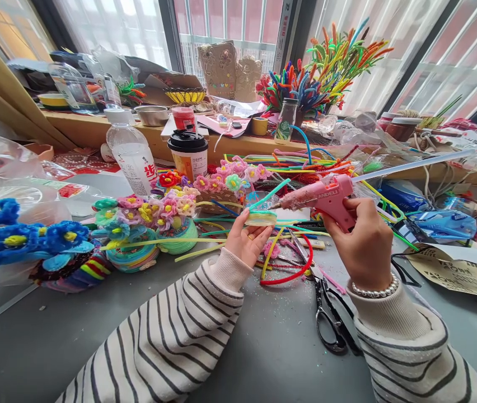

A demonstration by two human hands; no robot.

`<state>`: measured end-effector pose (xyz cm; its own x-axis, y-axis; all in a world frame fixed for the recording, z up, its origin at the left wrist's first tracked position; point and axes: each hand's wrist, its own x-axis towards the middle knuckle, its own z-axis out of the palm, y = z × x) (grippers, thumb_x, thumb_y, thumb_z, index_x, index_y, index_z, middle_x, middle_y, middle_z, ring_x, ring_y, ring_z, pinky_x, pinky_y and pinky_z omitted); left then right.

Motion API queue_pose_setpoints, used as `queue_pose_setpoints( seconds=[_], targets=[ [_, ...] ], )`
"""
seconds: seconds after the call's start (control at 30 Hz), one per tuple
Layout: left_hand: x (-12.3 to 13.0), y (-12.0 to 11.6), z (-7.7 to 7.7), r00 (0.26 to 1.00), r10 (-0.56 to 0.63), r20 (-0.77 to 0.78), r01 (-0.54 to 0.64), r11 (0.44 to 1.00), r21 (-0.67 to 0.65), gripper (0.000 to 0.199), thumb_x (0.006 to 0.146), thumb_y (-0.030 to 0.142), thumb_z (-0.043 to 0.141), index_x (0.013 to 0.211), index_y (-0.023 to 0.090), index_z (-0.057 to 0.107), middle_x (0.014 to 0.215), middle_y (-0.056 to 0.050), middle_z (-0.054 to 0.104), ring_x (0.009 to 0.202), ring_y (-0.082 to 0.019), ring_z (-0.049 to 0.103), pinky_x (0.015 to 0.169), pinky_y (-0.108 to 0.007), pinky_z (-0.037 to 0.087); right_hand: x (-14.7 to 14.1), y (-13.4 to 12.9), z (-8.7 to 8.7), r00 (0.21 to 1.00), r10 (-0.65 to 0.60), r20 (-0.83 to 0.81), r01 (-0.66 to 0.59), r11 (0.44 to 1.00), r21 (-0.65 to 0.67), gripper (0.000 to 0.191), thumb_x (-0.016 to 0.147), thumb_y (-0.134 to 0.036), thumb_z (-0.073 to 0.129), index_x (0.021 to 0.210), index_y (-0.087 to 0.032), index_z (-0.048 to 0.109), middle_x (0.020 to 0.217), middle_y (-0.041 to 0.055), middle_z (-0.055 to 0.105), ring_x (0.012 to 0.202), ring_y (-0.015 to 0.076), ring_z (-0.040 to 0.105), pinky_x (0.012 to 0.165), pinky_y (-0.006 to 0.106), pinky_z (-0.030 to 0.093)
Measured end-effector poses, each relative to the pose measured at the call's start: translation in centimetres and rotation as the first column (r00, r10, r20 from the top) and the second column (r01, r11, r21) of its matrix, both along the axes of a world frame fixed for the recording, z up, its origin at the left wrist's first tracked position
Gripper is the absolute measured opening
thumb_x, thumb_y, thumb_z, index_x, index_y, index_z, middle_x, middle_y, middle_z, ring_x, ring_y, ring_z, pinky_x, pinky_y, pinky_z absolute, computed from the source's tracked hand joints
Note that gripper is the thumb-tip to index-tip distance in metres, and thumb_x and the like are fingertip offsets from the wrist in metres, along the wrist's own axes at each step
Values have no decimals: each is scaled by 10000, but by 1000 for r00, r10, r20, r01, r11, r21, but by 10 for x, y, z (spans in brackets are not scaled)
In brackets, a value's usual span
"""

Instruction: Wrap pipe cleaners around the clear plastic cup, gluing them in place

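Observation:
My right hand (360, 240) grips a pink hot glue gun (326, 193), and a long translucent glue stick (415, 164) sticks out of its back. Its nozzle points left, right by the rim of a small round cream-coloured piece (261, 220). That piece sits between the fingers and thumb of my left hand (244, 242). A teal pipe cleaner (274, 192) slants up from its top; whether the nozzle touches it I cannot tell. Below lie a bent red pipe cleaner (293, 277) and black-handled scissors (331, 319).
Pipe-cleaner flower baskets (131, 252) stand at the left, with blue flowers (64, 239) nearest. Behind are a plastic bottle (131, 154) and a lidded paper cup (188, 151). Loose pipe cleaners lie across the middle. Sandpaper (465, 271) lies at the right.

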<state>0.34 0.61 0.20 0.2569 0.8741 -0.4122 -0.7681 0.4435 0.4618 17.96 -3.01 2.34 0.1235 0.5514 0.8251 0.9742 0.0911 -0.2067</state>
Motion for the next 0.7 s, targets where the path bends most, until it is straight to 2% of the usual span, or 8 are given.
queue_pose_setpoints(
  seconds=[0.7],
  targets=[
    [-2, -1, 0, 996, 23, 91, -30, 997, 75, 240, 743, 319, 552, 838, 101, 578, 770, -78, 613, 838, -181, 619, 832, -279, 496, 4, -1, 0, 997, -41, 59, 38, 998, 48, 267, 701, -345, 608, 870, -184, 477, 771, 56, 633, 638, 197, 611, 515, 275, 441]
  ],
)
